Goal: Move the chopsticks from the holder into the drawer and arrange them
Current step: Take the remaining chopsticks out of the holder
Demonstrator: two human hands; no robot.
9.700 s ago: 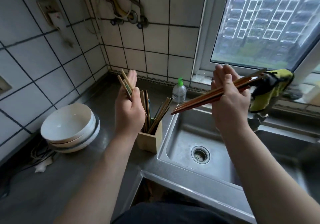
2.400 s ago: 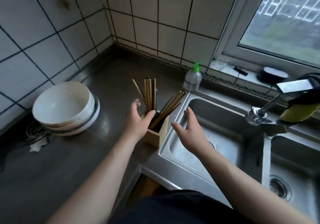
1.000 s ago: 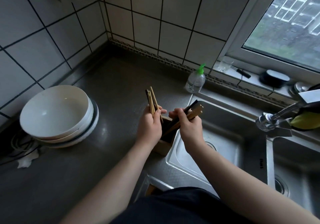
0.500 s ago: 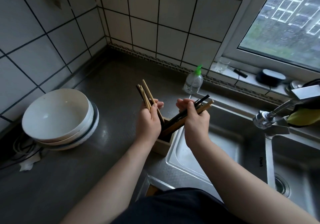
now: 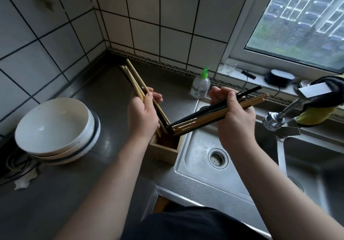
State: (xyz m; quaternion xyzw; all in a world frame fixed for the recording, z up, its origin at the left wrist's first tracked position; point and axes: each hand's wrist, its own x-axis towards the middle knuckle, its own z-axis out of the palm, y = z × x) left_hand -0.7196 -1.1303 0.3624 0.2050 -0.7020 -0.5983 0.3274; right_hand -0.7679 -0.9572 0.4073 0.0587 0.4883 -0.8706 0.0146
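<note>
Left hand (image 5: pixel 143 113): fingers clenched round the left chopstick bundle (image 5: pixel 133 78), upper ends tilted toward the tabletop's back-left corner. Right hand (image 5: pixel 235 117): fingers grasping the right chopstick bundle (image 5: pixel 197 118), mixed black and light sticks, lying almost level with the upper ends out over the sink (image 5: pixel 197 167). Lower ends of both bundles meet at the mouth of the wooden holder (image 5: pixel 164 150); cannot tell if any tips are inside. The holder stands at the right edge of the tabletop (image 5: pixel 74 193), just beside the sink's left rim.

Around: soap bottle (image 5: pixel 200 86) at the tabletop's back edge, behind and between the hands. Faucet (image 5: pixel 275 118) with a yellow-black glove (image 5: pixel 316 117) draped on it, near the right bundle's upper ends. Stacked bowls (image 5: pixel 54 128) at the left edge, well apart. Glass (image 5: pixel 229 66) on the window ledge.

Versus half a second ago: both bundles sit higher, more shaft is clear of the holder, and the right bundle is swung flatter. Earlier both hands were released beside the holder with the sticks standing in it.
</note>
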